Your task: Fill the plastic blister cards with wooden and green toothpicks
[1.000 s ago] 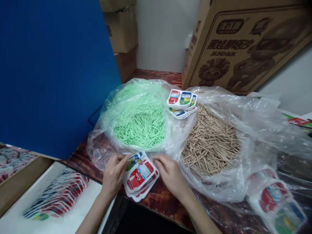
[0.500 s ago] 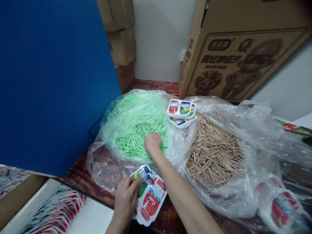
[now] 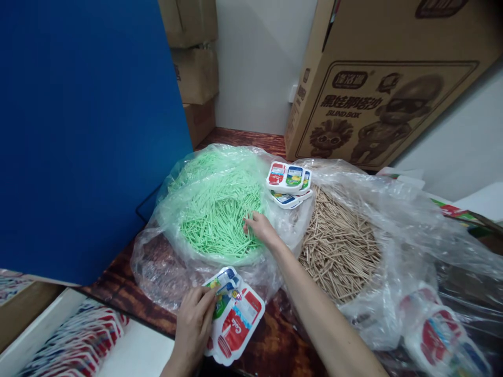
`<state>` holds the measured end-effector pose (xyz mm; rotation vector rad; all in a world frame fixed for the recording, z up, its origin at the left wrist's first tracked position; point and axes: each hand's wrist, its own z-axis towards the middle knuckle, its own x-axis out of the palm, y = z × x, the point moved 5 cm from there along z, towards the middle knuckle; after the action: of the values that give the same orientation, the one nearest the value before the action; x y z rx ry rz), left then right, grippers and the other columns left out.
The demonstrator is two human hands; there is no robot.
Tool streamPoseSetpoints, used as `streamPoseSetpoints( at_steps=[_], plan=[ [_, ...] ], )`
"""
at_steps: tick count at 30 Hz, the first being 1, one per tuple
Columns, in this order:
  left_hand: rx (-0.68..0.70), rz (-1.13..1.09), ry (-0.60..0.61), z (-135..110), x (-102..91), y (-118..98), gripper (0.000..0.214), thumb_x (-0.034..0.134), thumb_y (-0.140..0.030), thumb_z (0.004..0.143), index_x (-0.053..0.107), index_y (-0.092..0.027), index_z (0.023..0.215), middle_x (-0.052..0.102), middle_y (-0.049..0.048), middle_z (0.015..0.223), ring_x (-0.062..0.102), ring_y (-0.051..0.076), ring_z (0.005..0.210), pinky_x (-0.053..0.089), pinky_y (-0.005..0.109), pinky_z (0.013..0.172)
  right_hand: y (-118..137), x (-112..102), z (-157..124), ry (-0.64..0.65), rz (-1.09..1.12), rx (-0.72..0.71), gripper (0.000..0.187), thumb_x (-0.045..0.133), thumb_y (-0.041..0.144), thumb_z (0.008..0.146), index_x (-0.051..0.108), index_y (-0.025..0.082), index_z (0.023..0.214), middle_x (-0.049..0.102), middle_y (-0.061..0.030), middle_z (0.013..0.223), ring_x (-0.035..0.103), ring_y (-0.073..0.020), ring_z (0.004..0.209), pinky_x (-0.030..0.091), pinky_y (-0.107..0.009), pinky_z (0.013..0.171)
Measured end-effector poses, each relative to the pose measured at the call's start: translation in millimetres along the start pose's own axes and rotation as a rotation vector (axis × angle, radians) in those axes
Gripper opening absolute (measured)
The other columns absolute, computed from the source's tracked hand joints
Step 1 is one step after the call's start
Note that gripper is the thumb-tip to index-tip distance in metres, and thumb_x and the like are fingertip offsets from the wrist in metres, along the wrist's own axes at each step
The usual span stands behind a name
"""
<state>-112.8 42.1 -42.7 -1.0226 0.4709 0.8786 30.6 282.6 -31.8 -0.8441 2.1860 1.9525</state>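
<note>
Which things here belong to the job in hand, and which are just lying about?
In use:
Cola packs, held by the left hand
Green sticks, at the right hand

Apparently just lying about:
Brown sticks
Printed carton
Blue panel

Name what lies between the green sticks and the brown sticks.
The head view shows clear plastic, a few printed packs on it and, nearer, the right forearm.
</note>
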Motion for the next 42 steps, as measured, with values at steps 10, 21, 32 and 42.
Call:
streamPoseSetpoints(
  at_steps=[10, 21, 32, 42],
  plan=[
    [0.063, 0.015, 0.225, 54.7, 30.1, -51.8, 0.022, 0.047, -0.02, 0.092, 0.066, -0.022, 0.083, 0.055, 0.0105, 0.135, 0.046, 0.029, 0.127, 0.038, 0.053, 0.103, -7.7, -5.4, -26.3, -0.072, 0.362, -0.116, 0.007, 0.054, 0.019, 0.066, 0.051, 0.021, 0.071, 0.065, 0.0039, 0.065, 0.063, -0.0149, 0.069, 0.046, -0.029, 0.076],
    [0.111, 0.025, 0.297, 43.6, 54.6, -41.0, 0.023, 0.04, -0.014, 0.093, 0.062, -0.02, 0.088, 0.06, 0.0107, 0.13, 0.049, 0.023, 0.126, 0.024, 0.059, 0.11, -15.5, -2.9, -41.9, -0.074, 0.569, -0.091, 0.012, 0.059, 0.027, 0.068, 0.058, 0.018, 0.077, 0.068, -0.0005, 0.068, 0.068, -0.0176, 0.069, 0.053, -0.032, 0.071],
    [-0.037, -0.227, 0.14, 49.3, 19.8, -35.4, 0.021, 0.044, -0.021, 0.093, 0.065, -0.021, 0.088, 0.065, 0.0091, 0.125, 0.054, 0.024, 0.12, 0.022, 0.056, 0.112, 3.9, -24.2, -52.4, -0.113, 0.617, -0.031, 0.008, 0.056, 0.026, 0.075, 0.052, 0.019, 0.076, 0.065, 0.0014, 0.062, 0.064, -0.0149, 0.06, 0.054, -0.029, 0.067],
    [-0.852, -0.767, -0.346, 8.4, -29.6, 16.5, 0.031, 0.071, -0.044, 0.073, 0.069, -0.016, 0.086, 0.066, -0.0004, 0.073, 0.058, 0.013, 0.064, 0.049, 0.021, 0.059, -25.2, 3.1, -203.7, -0.165, 0.253, -0.143, 0.014, 0.045, 0.028, 0.091, 0.058, 0.022, 0.088, 0.067, -0.0036, 0.085, 0.063, -0.0194, 0.084, 0.046, -0.032, 0.081]
  ],
)
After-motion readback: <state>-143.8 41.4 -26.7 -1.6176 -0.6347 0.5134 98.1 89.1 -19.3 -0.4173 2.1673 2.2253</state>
